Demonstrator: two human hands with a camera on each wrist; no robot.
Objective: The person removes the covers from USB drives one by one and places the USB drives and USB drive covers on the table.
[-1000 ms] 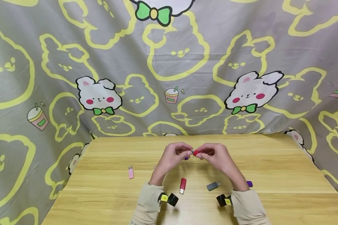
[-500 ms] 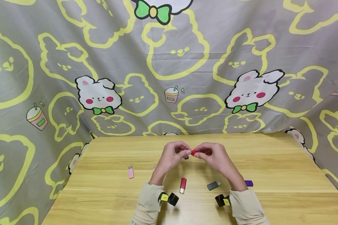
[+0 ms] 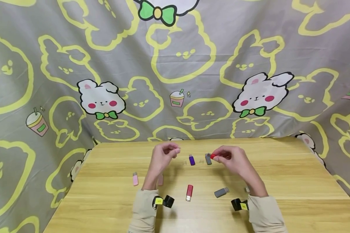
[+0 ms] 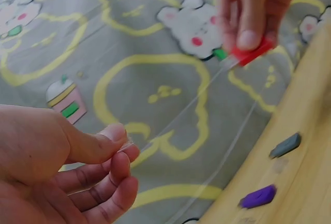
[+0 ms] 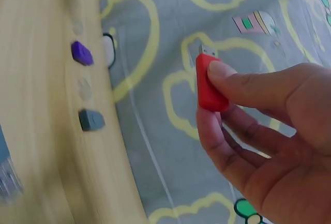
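grey curtain (image 3: 192,68) in front of me and on both sides, yellow and white rabbit print. my desk (image 3: 105,207) is light wood. far part: purple usb stick (image 3: 192,160), grey usb stick (image 3: 208,160) just right of it. nearer me: red usb stick (image 3: 189,191), metal plug toward me; second grey stick (image 3: 220,193) to its right. left: pink usb stick (image 3: 135,180), another pink stick (image 3: 160,180) near it.

A curtain (image 3: 204,68) is hung behind the surface (image 3: 90,207), on which a USB stick (image 3: 190,191) is flanked on the right by a second stick (image 3: 220,193). Farther back, a third stick (image 3: 213,156) is held in the right hand (image 3: 233,158).
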